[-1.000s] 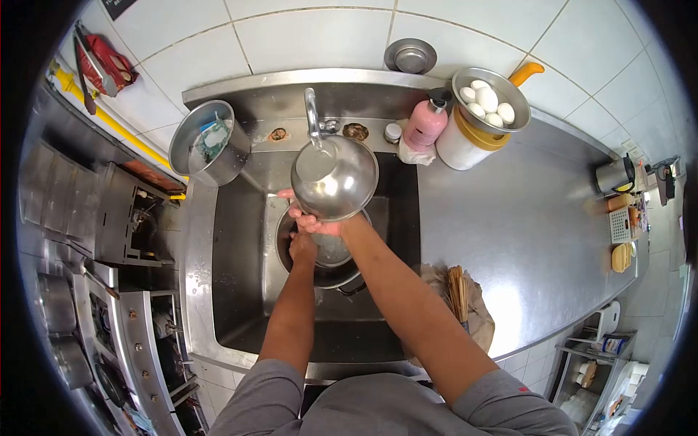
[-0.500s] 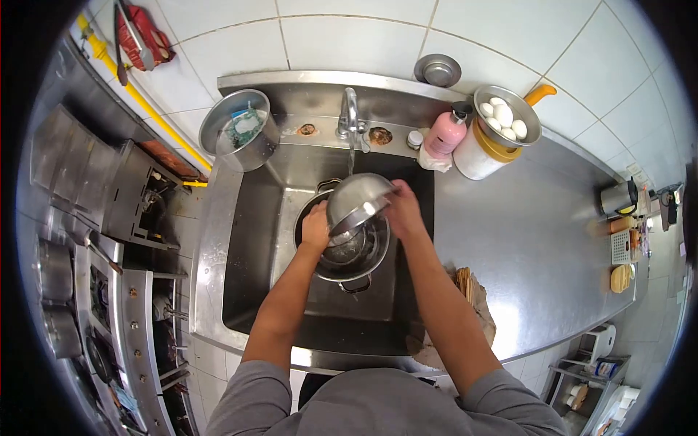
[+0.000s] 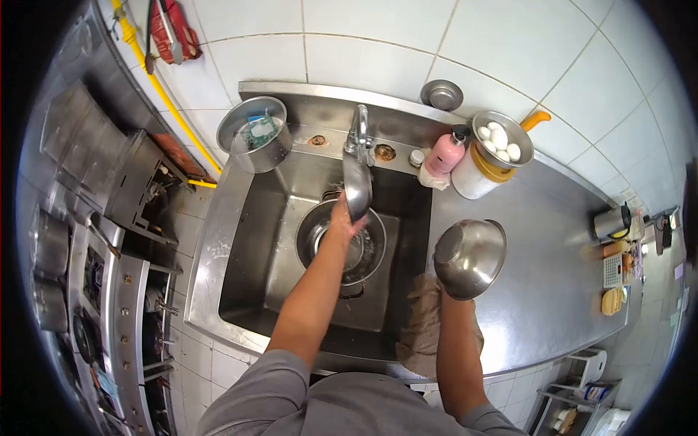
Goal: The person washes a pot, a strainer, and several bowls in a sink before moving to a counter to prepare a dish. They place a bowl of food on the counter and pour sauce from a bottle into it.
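Steel bowl [image 3: 358,192] on edge below the faucet [image 3: 360,131], upper center.
Left hand [image 3: 340,219] pinches its rim; right of center, second bowl [image 3: 472,258] hides right hand's [image 3: 455,305] finger state.

Pot in sink, eggs in pan

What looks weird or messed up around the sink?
Rusty-looking brown patches mark the ledge on both sides of the tap. A pan of eggs perches on a jar, maybe wobbly.
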The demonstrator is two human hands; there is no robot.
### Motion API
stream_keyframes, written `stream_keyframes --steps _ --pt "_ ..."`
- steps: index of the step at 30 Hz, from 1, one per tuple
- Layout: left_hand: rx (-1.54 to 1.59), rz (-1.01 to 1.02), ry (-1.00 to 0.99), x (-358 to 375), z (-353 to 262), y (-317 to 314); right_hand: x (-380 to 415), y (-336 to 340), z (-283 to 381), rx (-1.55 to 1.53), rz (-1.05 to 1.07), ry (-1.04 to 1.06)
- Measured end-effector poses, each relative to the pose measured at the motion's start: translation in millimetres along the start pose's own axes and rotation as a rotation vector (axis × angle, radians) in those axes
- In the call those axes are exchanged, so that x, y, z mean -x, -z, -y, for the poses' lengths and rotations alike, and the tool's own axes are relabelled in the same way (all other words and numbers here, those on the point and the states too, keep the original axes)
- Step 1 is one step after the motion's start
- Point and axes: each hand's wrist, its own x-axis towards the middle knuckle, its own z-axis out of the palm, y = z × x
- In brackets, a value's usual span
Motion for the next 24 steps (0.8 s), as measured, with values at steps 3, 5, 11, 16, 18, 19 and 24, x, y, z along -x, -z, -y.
stream_keyframes --steps 3,5,11,16,18,19,24 --pt "0.424 0.602 0.174 -59 16 4 15 9 -8 -0.254 0.129 -0.173" --pt "0.368 0.577 0.203 -41 0 -32 29 61 -4 -0.33 -0.124 -0.249" --pt "0.214 0.393 0.176 -49 13 34 -2 -54 -15 0.424 -0.12 -0.305" --pt "-0.469 0.152 -0.013 39 -38 -8 -47 -74 -26 0.895 -0.293 -0.246" --pt "-0.646 0.266 -0.085 38 -51 -17 -65 -92 -34 0.963 -0.354 -0.224" --pt "-0.657 0.277 -0.114 41 -58 -28 -72 -84 -38 0.961 -0.364 -0.24" --pt "-0.259 0.583 0.119 73 -77 -61 -84 -40 -39 1.075 -0.313 -0.201"
